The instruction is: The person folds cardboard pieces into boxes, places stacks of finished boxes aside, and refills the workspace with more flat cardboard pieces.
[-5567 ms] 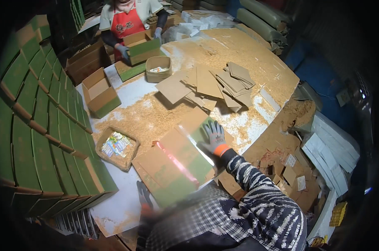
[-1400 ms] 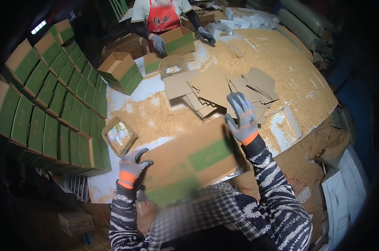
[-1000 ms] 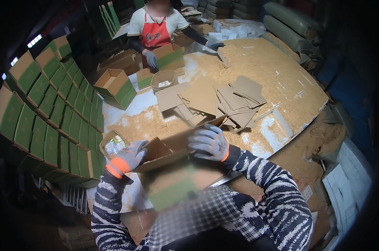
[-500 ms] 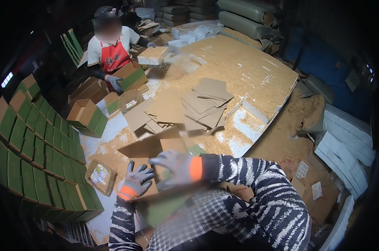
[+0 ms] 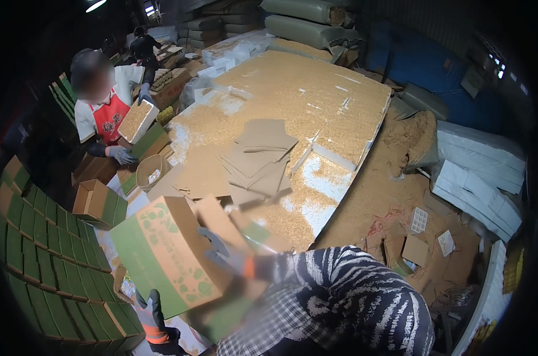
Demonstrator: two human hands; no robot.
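Your box [image 5: 171, 255] at the table [image 5: 334, 216]'s near end marks the clock's centre, with your left hand [image 5: 153, 318] spread at six, right hand [image 5: 228, 253] spread at three, stacked boxes [image 5: 43, 264] walling off nine, and cardboard sheets [image 5: 257, 163] at one.

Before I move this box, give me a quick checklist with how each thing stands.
1. Left hand at the box: ok, at its lower near corner.
2. Right hand gripping the box: cannot tell; it is blurred at the right side, fingers spread.
3. Box level: not ok, it is tilted.
4. Near basket clear of the box: cannot tell; the box partly hides it.
5. Sheets squared up: not ok, they lie askew.
6. Co-worker's hands away from the box: ok, one holds a tray, the other is also well apart.
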